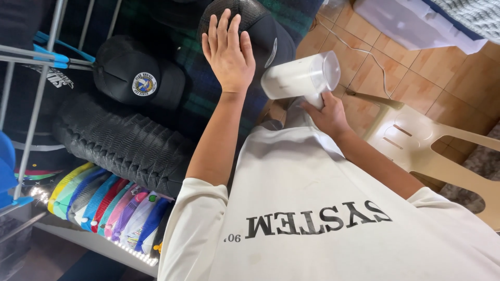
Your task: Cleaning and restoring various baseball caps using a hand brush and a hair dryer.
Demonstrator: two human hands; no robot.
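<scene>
My left hand point(228, 51) lies flat, fingers stretched out, on top of a black cap point(271, 32) that sits on a dark plaid cloth. My right hand point(327, 113) grips the handle of a white handheld steamer point(301, 78). The steamer's head points left toward the cap, just right of my left wrist. A thin white cord point(364, 52) runs from the steamer across the tiled floor. My white shirt with dark lettering fills the lower part of the view.
Another black cap with a round patch point(138, 79) lies to the left. Below it are a row of stacked black caps point(125, 143) and a row of colourful caps point(107, 205). A metal rack point(31, 117) stands at far left, a beige plastic chair point(416, 140) at right.
</scene>
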